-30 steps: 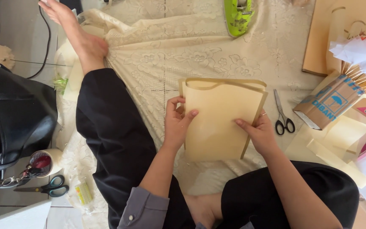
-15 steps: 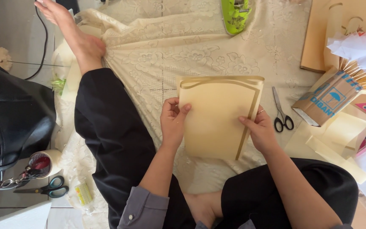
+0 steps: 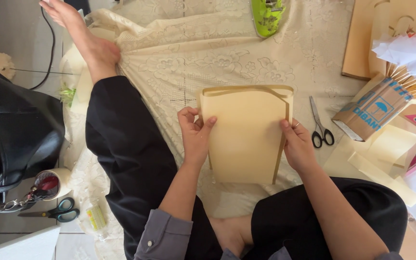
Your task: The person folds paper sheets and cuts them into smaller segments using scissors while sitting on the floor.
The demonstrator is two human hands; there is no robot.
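A folded sheet of pale yellow paper (image 3: 246,135) lies on a cream lace cloth (image 3: 208,53) in front of me. My left hand (image 3: 194,135) grips its left edge, thumb on top. My right hand (image 3: 296,147) holds the right edge, where a darker folded strip runs down the side. The sheet's top edge shows a curved fold line. I sit on the floor in black trousers, one leg stretched out to the left.
Black-handled scissors (image 3: 319,126) lie right of the paper. A brown cardboard box (image 3: 374,110) with paper pieces and yellow offcuts (image 3: 386,154) sit at right. A green tool (image 3: 266,17) is at the top. A black bag (image 3: 15,130), tape roll (image 3: 54,183) and teal scissors (image 3: 56,212) are at left.
Both hands have shifted slightly along the paper's edges, and the sheet sits a little straighter. The right side strip looks more pressed down.
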